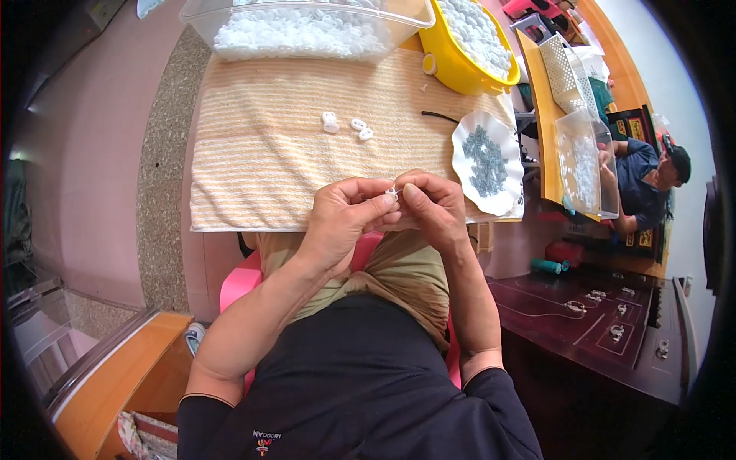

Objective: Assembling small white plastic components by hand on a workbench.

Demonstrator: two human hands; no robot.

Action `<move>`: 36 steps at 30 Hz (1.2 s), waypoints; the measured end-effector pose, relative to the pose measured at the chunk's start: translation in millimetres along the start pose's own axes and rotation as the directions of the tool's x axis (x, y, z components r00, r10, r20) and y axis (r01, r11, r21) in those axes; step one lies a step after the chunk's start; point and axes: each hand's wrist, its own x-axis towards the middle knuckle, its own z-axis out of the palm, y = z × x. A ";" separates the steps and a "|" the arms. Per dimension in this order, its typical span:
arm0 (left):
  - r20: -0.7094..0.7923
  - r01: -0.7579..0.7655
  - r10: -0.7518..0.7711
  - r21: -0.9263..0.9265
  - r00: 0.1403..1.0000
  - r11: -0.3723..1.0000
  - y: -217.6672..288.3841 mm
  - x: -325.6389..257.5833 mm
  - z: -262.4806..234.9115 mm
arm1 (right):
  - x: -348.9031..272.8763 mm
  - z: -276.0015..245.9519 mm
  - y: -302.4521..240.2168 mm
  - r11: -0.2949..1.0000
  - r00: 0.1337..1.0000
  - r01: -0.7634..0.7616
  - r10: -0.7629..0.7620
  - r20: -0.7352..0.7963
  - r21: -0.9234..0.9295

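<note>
Over the near edge of the striped towel (253,161), my two hands meet at the fingertips. Between the left thumb and fingers is a small white plastic piece (392,192), gripped by my left hand (343,215). My right hand (439,211) pinches close beside it; a thin, shiny bit shows at its fingertips, too small to name. Farther out on the towel lie several small white oval plastic parts (330,122). To the right of my right hand stands a white scalloped plate (462,157) with a heap of small grey pieces (486,159).
A clear bin (414,21) and a yellow tub (479,83), both with white parts, stand at the far edge. A black strip (439,116) lies near the plate. At right, another person (648,176) sits by a clear tray (575,165). A dark panel (552,322) is nearer.
</note>
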 end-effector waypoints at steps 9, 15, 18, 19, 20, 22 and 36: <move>-0.021 -0.010 0.010 -0.016 1.000 1.000 3.8 -0.8 0.0 | -0.6 -3.7 4.9 1.000 0.999 -0.006 0.007 -0.032 0.025; -0.021 -0.007 0.006 -0.032 1.000 0.999 4.4 -0.4 -0.2 | 2.2 -7.8 8.9 0.979 0.989 0.146 -0.140 0.054 -0.146; -0.025 -0.010 0.009 -0.039 1.000 0.999 4.7 -0.2 -0.7 | 1.3 -0.5 4.8 0.977 0.988 0.157 -0.153 0.037 -0.145; -0.024 -0.013 0.012 -0.041 1.000 0.999 5.0 -0.2 -0.8 | 0.8 2.3 3.4 0.986 0.991 0.136 -0.137 -0.006 -0.097; -0.024 -0.014 0.013 -0.041 1.000 0.999 5.3 -0.2 -1.0 | 1.3 2.3 3.6 0.986 0.991 0.136 -0.137 -0.005 -0.097; -0.030 -0.009 0.007 -0.039 1.000 0.999 5.8 -0.3 -0.8 | 1.9 1.5 4.0 0.950 0.973 0.231 -0.228 0.038 -0.212; -0.042 -0.009 0.007 -0.047 0.999 0.999 7.0 -1.2 0.2 | 4.4 2.3 0.7 0.957 0.977 0.213 -0.213 0.025 -0.199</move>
